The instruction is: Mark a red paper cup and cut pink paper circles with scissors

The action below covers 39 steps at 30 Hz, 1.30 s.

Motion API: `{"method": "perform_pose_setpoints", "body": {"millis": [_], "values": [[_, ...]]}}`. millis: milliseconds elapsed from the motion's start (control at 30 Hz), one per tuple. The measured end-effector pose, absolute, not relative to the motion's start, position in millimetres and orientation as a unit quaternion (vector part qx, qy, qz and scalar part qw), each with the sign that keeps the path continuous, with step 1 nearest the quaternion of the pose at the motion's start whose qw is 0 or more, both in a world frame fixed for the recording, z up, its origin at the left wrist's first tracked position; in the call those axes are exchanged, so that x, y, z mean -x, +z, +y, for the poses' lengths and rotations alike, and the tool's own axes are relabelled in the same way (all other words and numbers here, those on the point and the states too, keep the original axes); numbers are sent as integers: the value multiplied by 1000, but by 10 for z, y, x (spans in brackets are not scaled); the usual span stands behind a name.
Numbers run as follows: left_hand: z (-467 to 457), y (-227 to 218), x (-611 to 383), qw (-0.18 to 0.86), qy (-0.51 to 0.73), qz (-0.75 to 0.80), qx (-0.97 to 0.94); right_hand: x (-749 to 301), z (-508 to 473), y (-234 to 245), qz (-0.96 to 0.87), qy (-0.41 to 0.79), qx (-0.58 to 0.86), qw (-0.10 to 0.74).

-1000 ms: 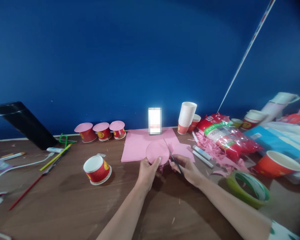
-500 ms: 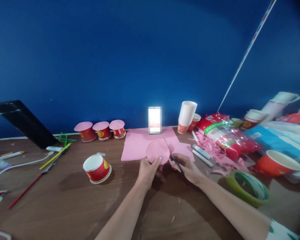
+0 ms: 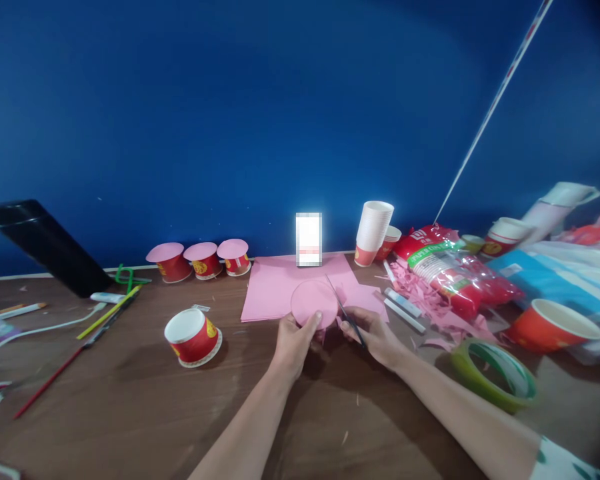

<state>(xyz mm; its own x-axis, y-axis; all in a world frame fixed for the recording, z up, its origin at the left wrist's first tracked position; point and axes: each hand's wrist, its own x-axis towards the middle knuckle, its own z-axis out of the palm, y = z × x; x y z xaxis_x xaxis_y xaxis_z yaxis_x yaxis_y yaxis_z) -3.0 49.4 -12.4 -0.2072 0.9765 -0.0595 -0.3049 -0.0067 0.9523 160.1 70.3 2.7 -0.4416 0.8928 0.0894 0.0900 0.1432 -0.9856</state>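
Observation:
My left hand (image 3: 294,342) pinches a round pink paper disc (image 3: 313,301) by its lower edge, thumb on its front, holding it just above the table. My right hand (image 3: 376,335) is closed round the handles of a pair of dark scissors (image 3: 344,311), whose blades point up and left along the disc's right edge. A pink offcut hangs below the disc between the two hands. Both hands hover over the near edge of a stack of pink paper sheets (image 3: 275,289).
A red paper cup (image 3: 193,337) lies tilted to the left. Three upturned red cups with pink discs (image 3: 200,259) line the blue wall. To the right sit stacked white cups (image 3: 373,232), a red bag (image 3: 450,270), pink scraps, glue sticks (image 3: 404,311), green tape roll (image 3: 495,375). Pencils lie left.
Hardly anything has moved: both hands stay at the disc, and the scissors have shifted only slightly along its right edge.

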Motion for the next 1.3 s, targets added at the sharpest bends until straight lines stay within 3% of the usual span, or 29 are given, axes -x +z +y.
{"method": "perform_pose_setpoints", "body": {"millis": [1300], "values": [[491, -118, 29, 532, 617, 467, -344, -1587, 697, 66, -662, 530, 372, 378]]}}
